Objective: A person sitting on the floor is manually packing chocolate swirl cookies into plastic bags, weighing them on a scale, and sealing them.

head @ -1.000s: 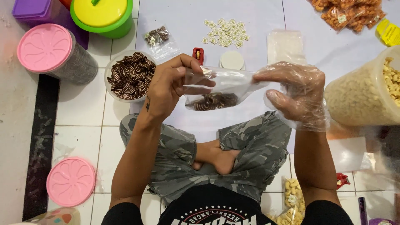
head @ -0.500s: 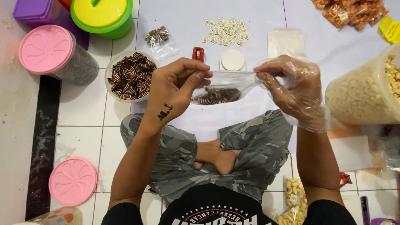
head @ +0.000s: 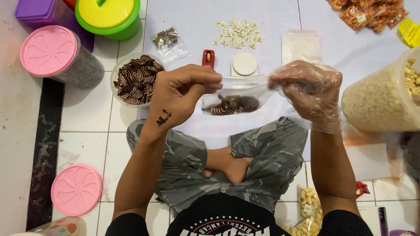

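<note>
We hold a small clear bag (head: 238,98) stretched flat between our two hands above our crossed legs, over the near edge of the white sheet (head: 262,52). The left hand (head: 179,94) is bare and pinches the bag's top strip between thumb and fingertips; the right hand (head: 308,89), in a loose plastic glove, is closed on the other end of the same strip. Brown striped snacks (head: 232,105) sit low in the bag, bunched toward its middle.

The risks, as we judge them: the glove is slack and slippery, so the right pinch could slide off and let that end drop, spilling the snacks onto the sheet. If the mouth is not fully closed, any tilt would let pieces out. Pulling too hard could stretch or tear the thin film. The open bowl (head: 138,78) of the same snacks stands just left of the left hand, near enough for an elbow to knock.
</note>
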